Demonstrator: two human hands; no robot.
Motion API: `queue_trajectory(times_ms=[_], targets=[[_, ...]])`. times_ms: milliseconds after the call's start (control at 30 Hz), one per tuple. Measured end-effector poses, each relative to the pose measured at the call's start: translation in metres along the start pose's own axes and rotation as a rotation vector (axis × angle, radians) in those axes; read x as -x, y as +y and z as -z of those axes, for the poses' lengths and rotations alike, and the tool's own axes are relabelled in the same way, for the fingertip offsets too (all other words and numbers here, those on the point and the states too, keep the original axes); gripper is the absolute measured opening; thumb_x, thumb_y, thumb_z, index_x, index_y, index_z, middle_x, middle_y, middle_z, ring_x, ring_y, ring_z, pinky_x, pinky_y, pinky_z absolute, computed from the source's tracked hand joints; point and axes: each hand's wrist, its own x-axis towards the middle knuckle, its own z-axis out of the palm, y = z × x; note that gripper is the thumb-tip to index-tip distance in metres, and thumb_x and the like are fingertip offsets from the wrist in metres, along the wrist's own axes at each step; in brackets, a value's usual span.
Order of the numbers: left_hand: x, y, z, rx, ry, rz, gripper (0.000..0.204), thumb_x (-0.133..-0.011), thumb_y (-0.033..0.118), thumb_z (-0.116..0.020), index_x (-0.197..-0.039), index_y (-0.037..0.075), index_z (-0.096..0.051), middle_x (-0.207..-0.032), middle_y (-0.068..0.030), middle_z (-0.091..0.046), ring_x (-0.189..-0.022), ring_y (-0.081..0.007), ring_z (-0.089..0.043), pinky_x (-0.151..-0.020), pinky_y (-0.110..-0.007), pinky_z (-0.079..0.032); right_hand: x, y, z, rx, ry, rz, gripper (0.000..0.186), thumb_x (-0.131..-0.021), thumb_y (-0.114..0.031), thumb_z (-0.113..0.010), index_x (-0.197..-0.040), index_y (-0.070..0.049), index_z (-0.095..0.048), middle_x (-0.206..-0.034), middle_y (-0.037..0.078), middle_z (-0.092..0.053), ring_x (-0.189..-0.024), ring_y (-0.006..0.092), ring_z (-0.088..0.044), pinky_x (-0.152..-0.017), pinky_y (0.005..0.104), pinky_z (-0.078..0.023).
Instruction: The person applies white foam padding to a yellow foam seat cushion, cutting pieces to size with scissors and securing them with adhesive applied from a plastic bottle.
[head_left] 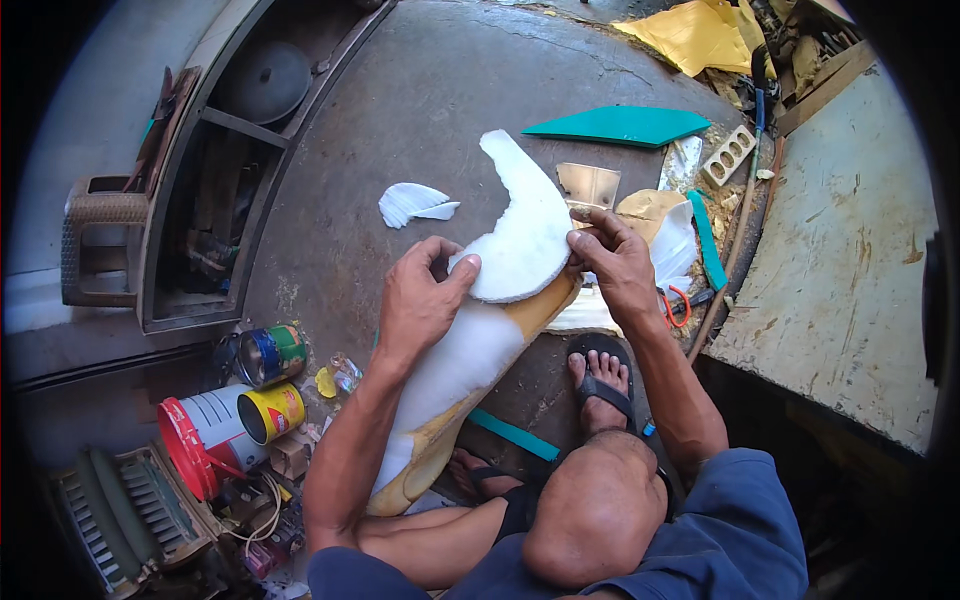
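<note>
Fitting step: left hand [420, 300] presses the white foam pad [520, 240] onto the curved wooden form [470, 390]; right hand [612, 258] pinches its right edge. Next likely calls for trimming alignment.

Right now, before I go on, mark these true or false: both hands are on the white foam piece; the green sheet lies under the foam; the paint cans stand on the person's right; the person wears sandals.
1. Both hands are on the white foam piece. True: the left hand and the right hand grip its edges.
2. The green sheet lies under the foam. False: it lies apart, farther out on the floor.
3. The paint cans stand on the person's right. False: they stand on the left.
4. The person wears sandals. True.
</note>
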Motion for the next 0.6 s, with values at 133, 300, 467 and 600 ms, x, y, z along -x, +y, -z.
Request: queue_trajectory(times_ms=[133, 300, 467, 600], targets=[[-0.002, -0.007, -0.001, 0.012, 0.034, -0.019, 0.029, -0.091, 0.025, -0.074, -0.102, -0.002, -0.072, -0.085, -0.0081, -0.067, -0.076, -0.0158, -0.061, -0.073, -0.033, -0.051, 0.0, 0.01, 0.001, -0.017, 0.019, 0.008, 0.047, -0.097, -0.015, -0.07, -0.134, 0.01, -0.054, -0.089, 0.007, -0.068, -0.075, 0.0112, -0.065, -0.068, 0.0253, -0.055], [-0.002, -0.002, -0.001, 0.062, 0.042, 0.031, 0.027, -0.091, 0.023, -0.073, -0.103, -0.002, -0.073, -0.085, -0.0112, -0.07, -0.077, -0.019, -0.066, -0.074, -0.035, -0.054, 0.002, 0.011, 0.001, -0.005, 0.021, -0.002, 0.049, -0.097, -0.015, -0.07, -0.135, 0.01, -0.053, -0.087, 0.007, -0.067, -0.075, 0.0113, -0.065, -0.069, 0.0256, -0.055], [0.0, -0.002, 0.0, 0.129, 0.05, 0.024, 0.024, -0.089, 0.015, -0.071, -0.106, -0.002, -0.071, -0.082, -0.0077, -0.069, -0.075, -0.0154, -0.064, -0.073, -0.033, -0.053, 0.004, 0.009, 0.0, 0.017, 0.03, 0.0, 0.048, -0.097, -0.015, -0.071, -0.134, 0.009, -0.053, -0.086, 0.007, -0.067, -0.075, 0.0114, -0.065, -0.069, 0.0263, -0.055], [-0.001, -0.004, -0.002, 0.109, 0.054, 0.018, 0.025, -0.088, 0.014, -0.07, -0.107, -0.002, -0.07, -0.082, -0.0076, -0.069, -0.075, -0.0151, -0.064, -0.073, -0.033, -0.053, 0.005, 0.009, 0.002, 0.014, 0.03, -0.007, 0.047, -0.096, -0.015, -0.071, -0.133, 0.008, -0.054, -0.087, 0.007, -0.068, -0.076, 0.0115, -0.065, -0.07, 0.0263, -0.054]])
